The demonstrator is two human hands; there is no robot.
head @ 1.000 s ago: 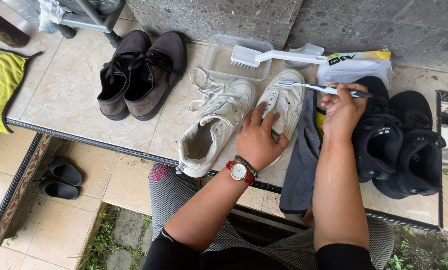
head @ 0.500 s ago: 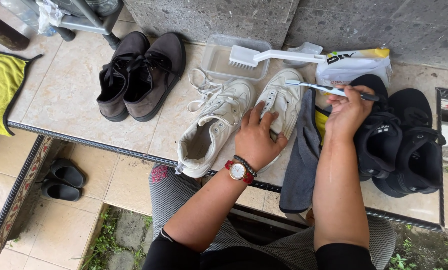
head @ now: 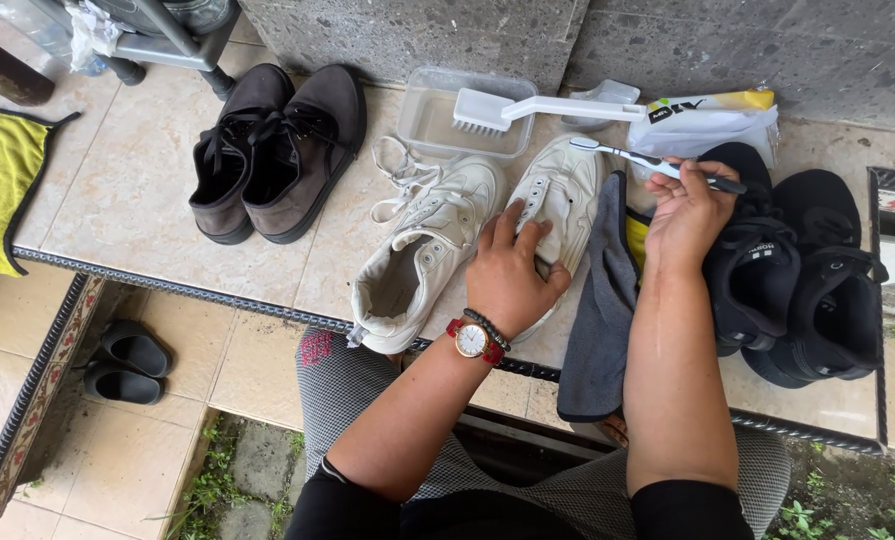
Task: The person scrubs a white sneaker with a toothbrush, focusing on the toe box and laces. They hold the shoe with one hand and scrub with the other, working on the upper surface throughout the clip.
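Left hand (head: 508, 275) pressed flat, fingers spread, on white shoe (head: 558, 200) mid-frame | right hand (head: 690, 212) pinched around toothbrush (head: 648, 163), bristles at shoe toe | grey cloth (head: 600, 320) between forearms

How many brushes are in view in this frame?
2. A white scrub brush lies across the clear plastic tub by the wall. A toothbrush is held in the right hand, its head above the white shoe under the left hand.

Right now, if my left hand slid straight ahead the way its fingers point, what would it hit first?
Past the white canvas sneaker it rests on, your left hand would probably meet the clear plastic tub holding the white scrub brush.
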